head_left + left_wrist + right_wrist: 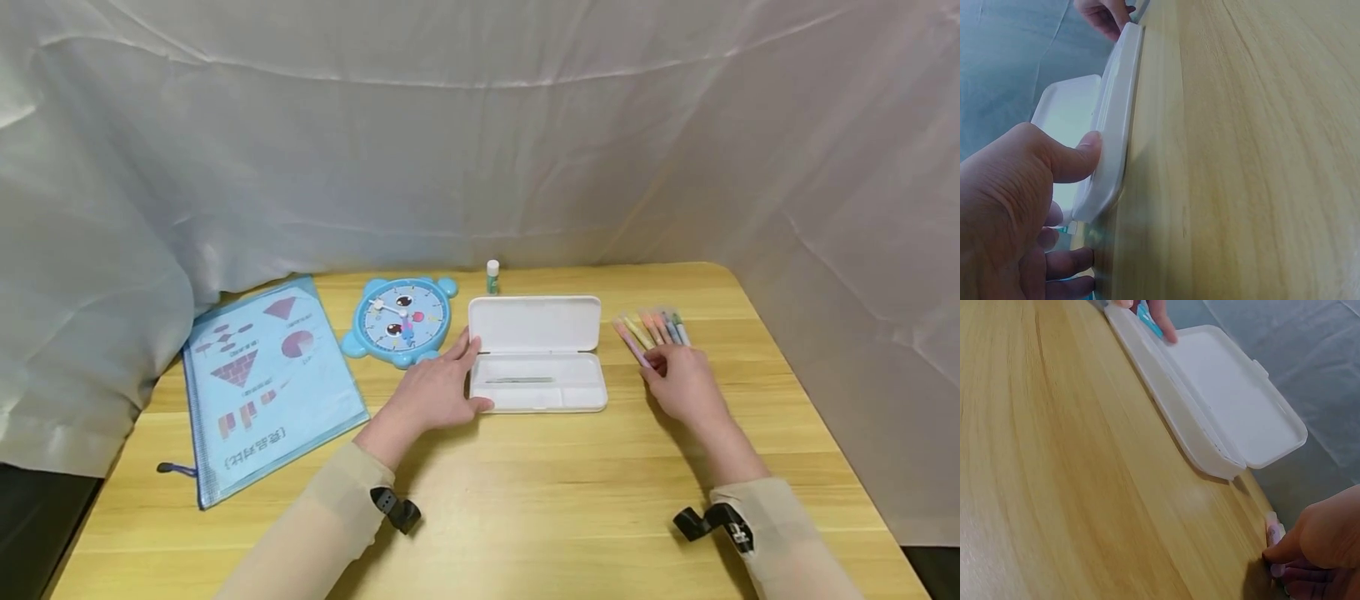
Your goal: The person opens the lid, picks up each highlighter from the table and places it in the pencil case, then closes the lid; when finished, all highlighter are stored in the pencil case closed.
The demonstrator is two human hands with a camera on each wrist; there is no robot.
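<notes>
A white pencil case (pixel 536 397) lies with its lid (pixel 535 323) raised, a thin clear-and-grey stick (pixel 519 380) inside. My left hand (pixel 438 387) holds the case's left end; in the left wrist view the thumb (pixel 1079 159) presses its front side, with the other fingers beyond the end. To the right, several pastel markers (pixel 655 327) lie fanned out on the table. My right hand (pixel 686 385) is at their near ends, pinching a pinkish-purple marker (pixel 633 343). In the right wrist view that marker (pixel 1274 534) shows beside the thumb, the others mostly hidden.
A blue clock with a cartoon face (pixel 386 329) lies left of the case. Farther left is a blue zip document bag (pixel 277 392). A small glue stick with a white cap (pixel 492 277) stands behind the case. Grey sheeting (pixel 480 167) encloses the table's (pixel 555 500) back and sides.
</notes>
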